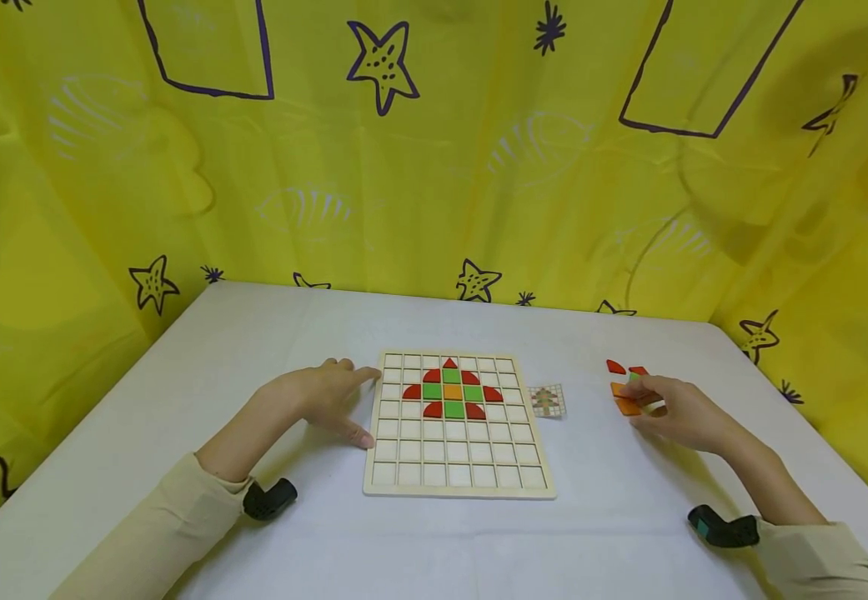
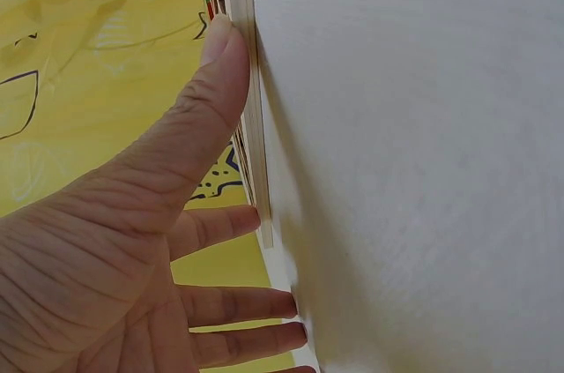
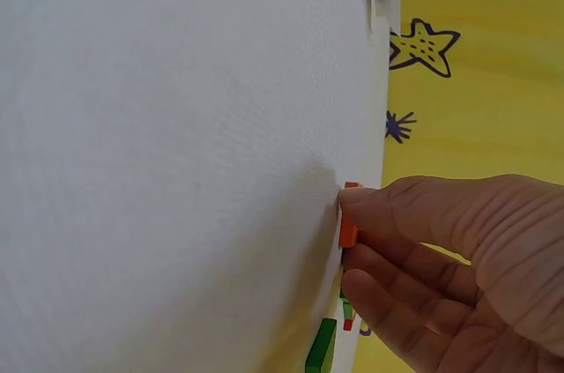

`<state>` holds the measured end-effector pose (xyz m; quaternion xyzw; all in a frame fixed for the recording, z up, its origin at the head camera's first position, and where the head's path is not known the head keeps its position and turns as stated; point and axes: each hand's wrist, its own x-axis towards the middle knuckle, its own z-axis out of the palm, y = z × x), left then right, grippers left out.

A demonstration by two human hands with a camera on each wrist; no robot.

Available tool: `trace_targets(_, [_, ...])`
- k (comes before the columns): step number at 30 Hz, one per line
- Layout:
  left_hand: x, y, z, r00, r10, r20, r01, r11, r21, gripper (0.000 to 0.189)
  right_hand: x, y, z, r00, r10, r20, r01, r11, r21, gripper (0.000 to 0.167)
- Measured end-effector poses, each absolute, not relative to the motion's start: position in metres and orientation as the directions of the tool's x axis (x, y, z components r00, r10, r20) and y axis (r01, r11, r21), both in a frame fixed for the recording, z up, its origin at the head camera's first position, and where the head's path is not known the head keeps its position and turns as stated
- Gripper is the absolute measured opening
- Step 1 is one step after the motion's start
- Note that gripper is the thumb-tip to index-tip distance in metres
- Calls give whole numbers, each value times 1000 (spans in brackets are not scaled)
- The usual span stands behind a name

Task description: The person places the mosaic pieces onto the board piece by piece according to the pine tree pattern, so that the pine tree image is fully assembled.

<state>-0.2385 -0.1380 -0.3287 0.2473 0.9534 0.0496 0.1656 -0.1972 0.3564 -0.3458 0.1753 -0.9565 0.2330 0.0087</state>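
Sleeves on show here! At eight o'clock in the head view, the left sleeve (image 1: 156,525): pale beige, loose, creased, the left hand (image 1: 324,400) bare, a stubby, bent black unit (image 1: 270,500) poking inward by the cuff. Round at four, the right sleeve (image 1: 824,562) matches, its black unit (image 1: 725,528) flashing a teal patch (image 1: 703,527)!

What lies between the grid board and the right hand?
The head view shows a pattern card beside the board, bare tabletop, then orange tiles at the right hand.

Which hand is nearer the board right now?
Left. The left hand touches the left edge of the board; the right hand is away to its right, at the loose pieces.
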Motion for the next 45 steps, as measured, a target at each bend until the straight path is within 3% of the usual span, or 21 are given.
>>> trace_targets(17, [-237, -138, -327, -824, 485, -294, 452, 874, 177, 104, -199, 348, -345, -927, -363, 97, -369, 832, -414, 23])
trace_targets(24, [-237, -138, -328, -823, 483, -299, 447, 876, 182, 104, -200, 344, -349, -901, -414, 130, -428, 798, -423, 26])
trace_targets(45, [-237, -139, -327, -822, 488, -294, 453, 873, 182, 103, -198, 326, -341, -895, -435, 95, -439, 823, -361, 25])
